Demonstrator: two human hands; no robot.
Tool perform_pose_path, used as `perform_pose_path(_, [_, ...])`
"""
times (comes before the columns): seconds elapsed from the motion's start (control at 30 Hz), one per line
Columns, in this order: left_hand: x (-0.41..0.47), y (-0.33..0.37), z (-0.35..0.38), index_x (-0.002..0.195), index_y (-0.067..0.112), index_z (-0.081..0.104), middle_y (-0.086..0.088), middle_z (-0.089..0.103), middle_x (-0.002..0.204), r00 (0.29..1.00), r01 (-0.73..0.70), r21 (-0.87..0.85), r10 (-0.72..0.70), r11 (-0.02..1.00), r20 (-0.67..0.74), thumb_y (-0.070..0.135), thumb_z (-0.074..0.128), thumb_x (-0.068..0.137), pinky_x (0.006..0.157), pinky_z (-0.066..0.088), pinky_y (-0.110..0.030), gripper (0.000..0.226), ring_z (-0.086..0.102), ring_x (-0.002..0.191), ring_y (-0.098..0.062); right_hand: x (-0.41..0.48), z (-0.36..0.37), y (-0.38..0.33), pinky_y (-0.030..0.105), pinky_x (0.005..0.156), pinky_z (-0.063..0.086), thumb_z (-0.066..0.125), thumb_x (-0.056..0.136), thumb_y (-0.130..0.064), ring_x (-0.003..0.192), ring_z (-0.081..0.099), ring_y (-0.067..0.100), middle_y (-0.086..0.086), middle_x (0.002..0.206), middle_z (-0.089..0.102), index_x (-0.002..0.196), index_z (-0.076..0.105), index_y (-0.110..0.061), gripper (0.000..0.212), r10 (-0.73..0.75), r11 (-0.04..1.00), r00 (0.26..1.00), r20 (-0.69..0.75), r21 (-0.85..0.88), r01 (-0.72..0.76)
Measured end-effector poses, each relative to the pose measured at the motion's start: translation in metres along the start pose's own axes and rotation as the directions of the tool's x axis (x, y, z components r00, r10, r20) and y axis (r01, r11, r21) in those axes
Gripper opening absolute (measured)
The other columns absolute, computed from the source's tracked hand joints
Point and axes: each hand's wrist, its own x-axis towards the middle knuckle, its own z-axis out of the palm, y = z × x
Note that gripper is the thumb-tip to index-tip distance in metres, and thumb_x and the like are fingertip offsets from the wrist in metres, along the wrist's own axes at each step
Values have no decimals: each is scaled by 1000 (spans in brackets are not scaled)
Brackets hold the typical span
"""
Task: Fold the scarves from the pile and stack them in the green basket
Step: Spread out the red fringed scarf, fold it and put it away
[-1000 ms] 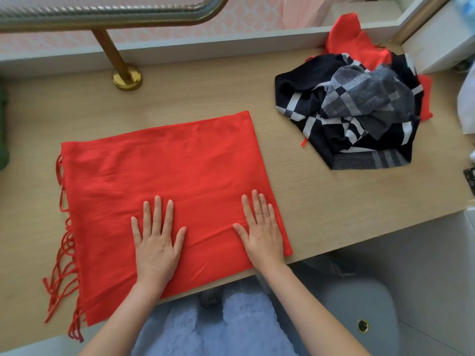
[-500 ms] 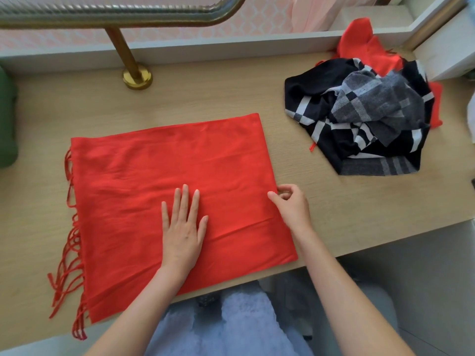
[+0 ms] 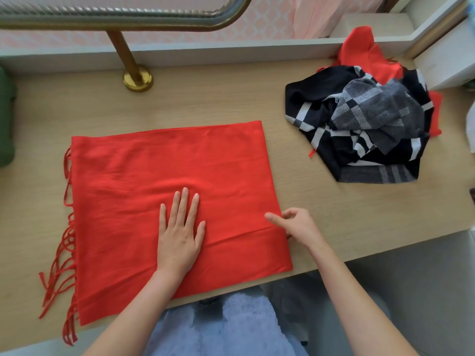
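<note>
Red scarf (image 3: 167, 176), folded flat, is being pressed on the worktop (image 3: 205, 104) by the left hand (image 3: 180, 235), its fingers lying straight. The scarf's edge is being pinched by the right hand (image 3: 298, 227), thumb on top, fingers curled. Beyond the right hand, well apart, the pile (image 3: 359, 124) of scarves is lying. Far left of the left hand, the green basket (image 3: 6, 119) is being partly shown.

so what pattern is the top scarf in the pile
Checked scarf, black, white and grey; head view.
</note>
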Motion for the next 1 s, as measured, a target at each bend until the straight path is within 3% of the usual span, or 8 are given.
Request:
perform_pose_path(0.13, [0, 0, 0, 153, 18, 22, -5, 13, 161, 1000, 0, -18, 0, 1000, -6, 40, 29, 96, 120, 8, -48, 61, 9, 149, -19, -9, -7, 12, 19, 53, 45, 83, 72, -16, 70, 62, 15, 7, 81, 69, 86, 66, -4, 24, 75, 997, 971, 226, -14, -74])
perform_pose_path(0.3, [0, -1, 0, 152, 18, 24, -5, 13, 161, 1000, -5, -16, 4, 1000, -22, 40, 29, 96, 119, 9, -49, 61, 10, 149, -20, -7, -8, 23, 23, 47, 41, 85, 70, -15, 52, 51, 12, -1, 59, 56, 72, 56, -11, 29, 59, 990, 991, 119, -137, -43])
perform_pose_path(0.43, [1, 3, 0, 151, 14, 28, -9, 17, 160, 997, -4, -59, 0, 998, -77, 36, 31, 95, 119, 7, -50, 59, 12, 148, -22, -10, -18, 18, 34, 63, 51, 83, 71, -31, 62, 61, 13, -4, 69, 63, 79, 60, -17, 28, 7, 970, 997, 78, -241, 12])
perform_pose_path(0.57, [2, 39, -10, 137, 11, 47, -10, 43, 145, 987, -59, -187, 29, 981, -160, 29, 41, 90, 118, 15, -46, 51, 33, 139, -27, 12, -25, -15, 28, 60, 50, 73, 82, -34, 58, 60, 12, 6, 79, 69, 89, 64, -8, 28, -125, 991, 991, -51, -58, 122])
perform_pose_path(0.67, [5, 98, -15, 118, 15, 59, -4, 57, 117, 993, -85, -370, 47, 925, -111, 35, 50, 83, 96, 39, -36, 41, 55, 108, -26, 46, -18, -49, 20, 47, 45, 71, 85, -29, 52, 55, 12, 12, 83, 67, 97, 61, -6, 29, -129, 987, 988, -87, 84, 136])
perform_pose_path(0.77, [10, 152, -13, 111, 20, 56, 2, 54, 105, 1000, 27, -438, -28, 899, 4, 47, 52, 76, 75, 47, -34, 44, 55, 90, -21, 72, -13, -81, 26, 50, 49, 74, 82, -31, 55, 57, 13, 5, 81, 65, 95, 58, -12, 28, -155, 986, 984, -85, 52, 160])
perform_pose_path(0.83, [13, 171, -8, 114, 20, 53, 3, 51, 105, 991, 131, -459, -111, 879, 70, 51, 58, 75, 77, 46, -33, 49, 54, 92, -20, 81, -10, -95, 33, 56, 52, 77, 79, -30, 60, 58, 16, 0, 77, 61, 94, 57, -13, 30, -174, 985, 983, -65, -17, 173])
perform_pose_path(1.0, [16, 185, -1, 119, 19, 47, 3, 45, 115, 924, 378, -466, -354, 800, 142, 59, 75, 62, 89, 42, -34, 75, 47, 103, -19, 81, -1, -109, 24, 39, 43, 69, 84, -11, 57, 55, 13, 0, 72, 56, 83, 55, -12, 15, -247, 966, 968, -33, 65, 249])
